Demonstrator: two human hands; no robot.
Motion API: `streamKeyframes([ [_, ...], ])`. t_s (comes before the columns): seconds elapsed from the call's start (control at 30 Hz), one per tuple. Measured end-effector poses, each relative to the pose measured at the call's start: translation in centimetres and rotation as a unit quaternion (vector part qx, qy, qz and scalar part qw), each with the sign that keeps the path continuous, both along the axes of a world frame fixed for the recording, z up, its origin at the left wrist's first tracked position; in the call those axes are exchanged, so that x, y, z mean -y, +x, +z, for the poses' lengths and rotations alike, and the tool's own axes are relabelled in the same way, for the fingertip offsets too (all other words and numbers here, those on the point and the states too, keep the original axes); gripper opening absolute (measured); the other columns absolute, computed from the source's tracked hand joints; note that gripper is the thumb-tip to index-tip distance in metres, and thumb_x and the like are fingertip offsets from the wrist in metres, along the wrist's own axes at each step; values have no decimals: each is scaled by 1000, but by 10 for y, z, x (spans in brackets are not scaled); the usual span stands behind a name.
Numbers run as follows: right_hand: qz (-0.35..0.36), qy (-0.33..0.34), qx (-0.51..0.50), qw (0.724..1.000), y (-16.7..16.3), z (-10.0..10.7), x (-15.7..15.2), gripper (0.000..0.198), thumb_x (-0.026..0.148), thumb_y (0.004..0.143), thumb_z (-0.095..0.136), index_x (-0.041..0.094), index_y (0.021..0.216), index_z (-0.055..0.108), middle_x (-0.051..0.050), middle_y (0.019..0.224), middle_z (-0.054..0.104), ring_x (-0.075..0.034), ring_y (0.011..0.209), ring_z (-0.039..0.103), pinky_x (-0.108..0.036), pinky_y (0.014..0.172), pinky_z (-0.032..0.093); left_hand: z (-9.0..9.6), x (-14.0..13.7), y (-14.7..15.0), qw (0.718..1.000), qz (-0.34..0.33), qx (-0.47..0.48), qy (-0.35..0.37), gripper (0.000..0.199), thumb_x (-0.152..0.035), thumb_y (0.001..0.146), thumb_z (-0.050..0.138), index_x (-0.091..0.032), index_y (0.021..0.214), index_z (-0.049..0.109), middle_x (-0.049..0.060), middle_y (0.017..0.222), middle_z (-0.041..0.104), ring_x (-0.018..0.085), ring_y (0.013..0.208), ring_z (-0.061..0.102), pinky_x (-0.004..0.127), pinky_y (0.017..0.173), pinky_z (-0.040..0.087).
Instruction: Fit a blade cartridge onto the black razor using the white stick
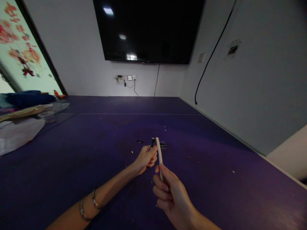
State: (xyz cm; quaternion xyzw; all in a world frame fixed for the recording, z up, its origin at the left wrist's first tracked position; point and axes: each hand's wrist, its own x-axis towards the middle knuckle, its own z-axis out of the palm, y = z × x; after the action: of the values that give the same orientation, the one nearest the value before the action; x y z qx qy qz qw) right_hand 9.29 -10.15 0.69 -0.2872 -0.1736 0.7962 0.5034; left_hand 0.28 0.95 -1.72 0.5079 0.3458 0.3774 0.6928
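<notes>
My right hand [171, 193] is closed around the lower part of a thin, pale, slightly curved stick [159, 153], which points up and away from me. Just left of it, my left hand [145, 157] grips a small black tool [153, 142] with a silvery top; its exact kind is too small to make out. The tool's top and the upper end of the stick are close together, and I cannot tell whether they touch. Behind the stick lies a small dark, partly clear packet [163, 145]. A short black piece [139, 141] rests farther left on the purple surface [107, 179].
Small white scraps [132, 152] are scattered on the surface. At the left lie folded blue cloth [28, 98] and a white plastic bag [20, 132]. A television [148, 30] hangs on the far wall above sockets [129, 77]. A black cable [208, 60] dangles at the right wall.
</notes>
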Motion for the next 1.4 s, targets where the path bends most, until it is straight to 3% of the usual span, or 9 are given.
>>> streamKeyframes([
  [0.53,-15,8,-8,1000,3,5,-4,37,43,66,70,19,74,42,12,45,28,0,37,10,-12,33,5,-5,-4,-2,1000,-16,7,18,50,-56,72,57,-20,51,32,-11,39,25,1,29,18,16,29,11],
  [0.8,28,-2,-1,1000,-6,-2,4,36,48,68,67,22,81,45,12,46,27,-1,36,8,-13,33,3,4,-3,-3,1000,10,-2,-21,48,-51,72,61,-19,51,31,-11,39,24,0,31,15,16,31,8],
  [1.0,-55,109,79,989,10,18,-15,27,44,77,60,23,91,49,11,50,32,-2,36,11,-16,33,7,3,-4,-3,999,3,15,-44,45,-48,75,59,-19,51,32,-11,39,24,1,31,14,18,32,6],
  [1.07,-96,170,144,970,20,22,-32,25,43,80,55,25,97,51,10,55,38,-2,35,14,-17,33,10,3,-3,-3,995,13,32,-88,43,-44,75,59,-20,54,31,-11,40,23,1,32,14,18,33,5],
  [1.13,-131,230,240,934,33,22,-53,24,42,80,53,23,95,54,7,60,44,-4,37,26,-19,34,17,4,-3,-3,989,20,56,-138,40,-41,75,59,-20,56,30,-12,41,22,2,33,15,17,34,6],
  [1.23,-154,311,413,842,56,16,-89,23,39,76,56,18,84,63,3,61,49,-9,51,43,-22,44,29,9,0,-2,971,26,98,-215,32,-37,81,51,-19,61,35,-11,42,24,2,33,17,15,35,7],
  [1.3,-150,342,505,778,71,11,-111,26,40,75,56,16,79,66,1,60,50,-11,55,44,-23,50,31,12,2,-1,958,41,123,-256,28,-35,85,44,-18,64,39,-10,42,24,3,32,18,14,34,6],
  [1.4,-111,337,630,691,89,4,-135,41,48,79,49,14,67,68,1,50,45,-11,50,40,-25,49,27,15,7,1,943,62,153,-288,27,-32,89,38,-17,67,42,-10,42,24,3,32,20,14,33,6],
])
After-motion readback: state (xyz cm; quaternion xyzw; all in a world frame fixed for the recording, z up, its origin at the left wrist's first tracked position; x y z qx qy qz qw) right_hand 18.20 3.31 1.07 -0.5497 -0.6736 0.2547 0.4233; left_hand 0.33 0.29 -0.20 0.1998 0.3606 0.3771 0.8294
